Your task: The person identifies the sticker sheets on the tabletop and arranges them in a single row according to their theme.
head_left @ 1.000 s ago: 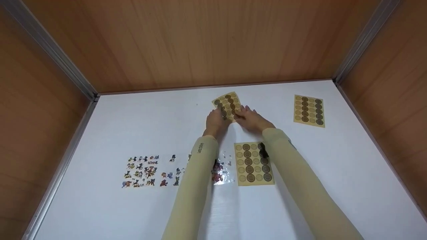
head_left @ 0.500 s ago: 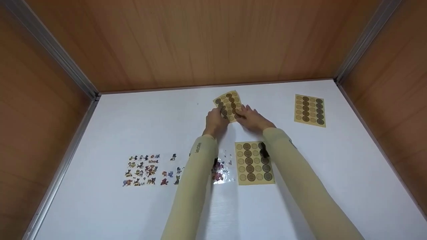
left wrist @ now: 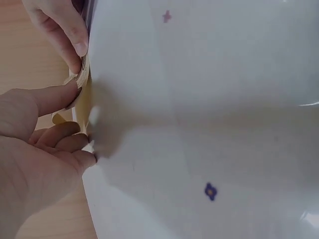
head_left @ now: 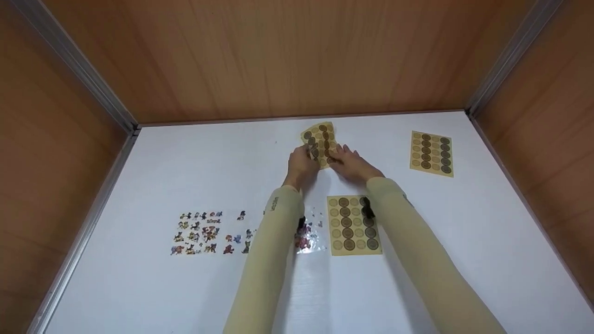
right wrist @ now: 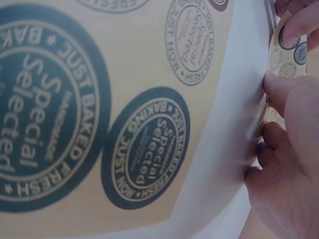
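A tan sheet of round stickers [head_left: 326,134] stretches between both hands near the back of the white table. My left hand [head_left: 301,166] pinches its lower left edge, and a bend runs through the sheet there. Across from it, my right hand [head_left: 353,168] grips the lower right edge, thumb on top and the other fingers curled underneath. In the right wrist view the right thumb [right wrist: 281,89] presses at the sheet's edge, with part of the left hand beyond it. The left wrist view shows the sheet [left wrist: 85,99] nearly edge-on between the hands.
Below the right forearm lies another tan sticker sheet [head_left: 342,232], partly covered by a dark wrist strap. A third sheet [head_left: 431,155] lies at the back right. Clear sheets of small cartoon stickers [head_left: 195,234] run under the left forearm. Wooden walls [head_left: 297,60] enclose the table.
The held sheet has shifted slightly toward the back and is more bent along its left side. My left hand has moved a little upward with it; the right hand has hardly moved.
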Tool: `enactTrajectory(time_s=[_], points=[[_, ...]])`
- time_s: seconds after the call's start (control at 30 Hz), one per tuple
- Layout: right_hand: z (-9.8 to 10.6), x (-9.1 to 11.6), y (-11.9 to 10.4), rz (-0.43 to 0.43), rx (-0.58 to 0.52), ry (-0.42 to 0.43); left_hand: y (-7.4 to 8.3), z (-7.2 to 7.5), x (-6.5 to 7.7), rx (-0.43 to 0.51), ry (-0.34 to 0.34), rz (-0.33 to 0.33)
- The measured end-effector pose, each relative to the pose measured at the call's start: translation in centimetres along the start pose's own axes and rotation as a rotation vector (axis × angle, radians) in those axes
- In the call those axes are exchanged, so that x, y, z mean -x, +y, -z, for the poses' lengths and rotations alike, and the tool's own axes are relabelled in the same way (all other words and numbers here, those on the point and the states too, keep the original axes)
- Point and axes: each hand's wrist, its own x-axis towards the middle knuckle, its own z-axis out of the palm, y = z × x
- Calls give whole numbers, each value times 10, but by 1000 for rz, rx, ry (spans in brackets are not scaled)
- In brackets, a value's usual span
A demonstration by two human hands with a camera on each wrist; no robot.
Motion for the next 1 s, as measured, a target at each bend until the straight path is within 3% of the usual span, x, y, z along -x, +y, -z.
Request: enactTrajectory(time_s=[0.2,0.4,0.67,1.0], points=[[1,-3,2,-5,16,-10,4,0,-5,147,35,7],[1,-3,2,-11,23,-14,4,0,-4,334,25,80],[-1,-2,2,-8,20,-9,0,-3,-6,354,28,99],[-4,-2,3,12,5,18,-3,-6,-5,316,59,68]])
